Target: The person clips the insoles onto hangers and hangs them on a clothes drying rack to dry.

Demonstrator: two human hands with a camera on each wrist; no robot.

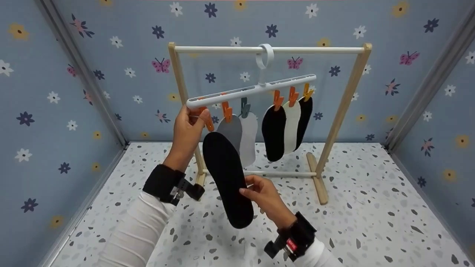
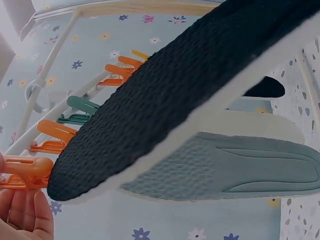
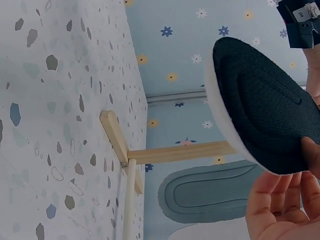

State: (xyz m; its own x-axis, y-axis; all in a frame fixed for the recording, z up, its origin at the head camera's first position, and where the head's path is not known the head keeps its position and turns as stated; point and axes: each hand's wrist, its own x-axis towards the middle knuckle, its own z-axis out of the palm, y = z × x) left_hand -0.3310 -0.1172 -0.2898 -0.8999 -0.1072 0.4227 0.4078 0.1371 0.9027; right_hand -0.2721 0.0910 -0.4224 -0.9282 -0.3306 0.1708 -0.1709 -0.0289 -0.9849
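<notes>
My left hand (image 1: pixel 186 129) pinches an orange clip (image 1: pixel 209 123) under the left end of a white hanger (image 1: pixel 219 98). With thumb and fingers, my right hand (image 1: pixel 266 196) grips the edge of a black insole (image 1: pixel 228 178) low on its side. The insole's upper tip comes right at the clip's lower end, overlapping it in the left wrist view. Its pale underside edge shows in the right wrist view. Just behind hang a grey insole (image 1: pixel 233 128) from another orange clip (image 1: pixel 226 113) and a light grey insole (image 1: pixel 249 139) from a green clip (image 1: pixel 245 108).
On the hanger's right half hang a black insole (image 1: pixel 274 135), a cream insole (image 1: pixel 292 128) and another black insole (image 1: pixel 305 120). The hanger hooks over the white bar (image 1: pixel 315 49) of a wooden-legged rack (image 1: pixel 343 107) on a speckled surface (image 1: pixel 356 222). Flowered walls (image 1: pixel 419 92) enclose it.
</notes>
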